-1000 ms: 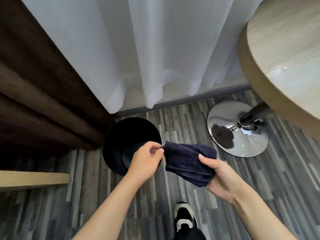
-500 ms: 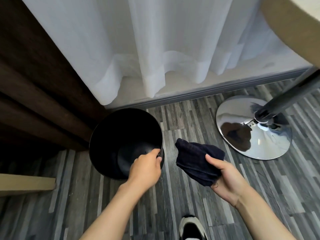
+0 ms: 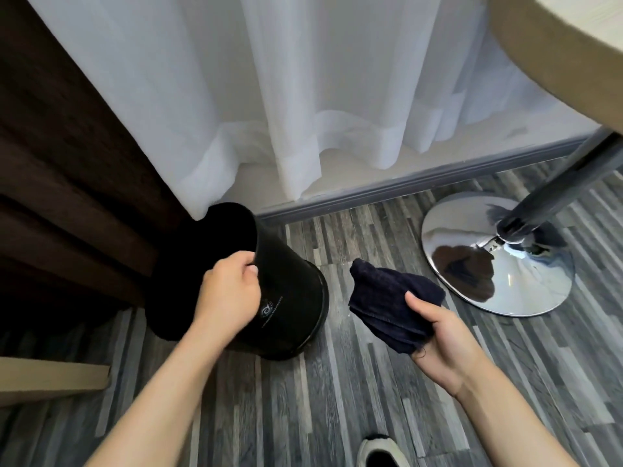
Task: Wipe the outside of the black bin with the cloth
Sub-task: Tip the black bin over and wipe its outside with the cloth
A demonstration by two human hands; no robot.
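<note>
The black bin (image 3: 290,298) stands on the striped grey floor, tipped to the left so its mouth faces the brown curtain and its glossy side with a small white logo faces me. My left hand (image 3: 229,294) grips the bin's near rim, fingers hooked inside. To the right of the bin, apart from it, my right hand (image 3: 438,345) holds a bunched dark navy cloth (image 3: 391,298) above the floor.
A chrome table base (image 3: 499,264) with its dark post stands at the right, under a round wooden tabletop (image 3: 556,45). White sheer curtain (image 3: 303,96) and skirting run behind. Brown curtain (image 3: 67,163) at left, a wooden ledge (image 3: 50,379) low left, my shoe (image 3: 381,453) below.
My left hand let go of the cloth, took the bin's rim and tipped the bin to the left. The right hand keeps the cloth; the view has dropped closer to the floor.
</note>
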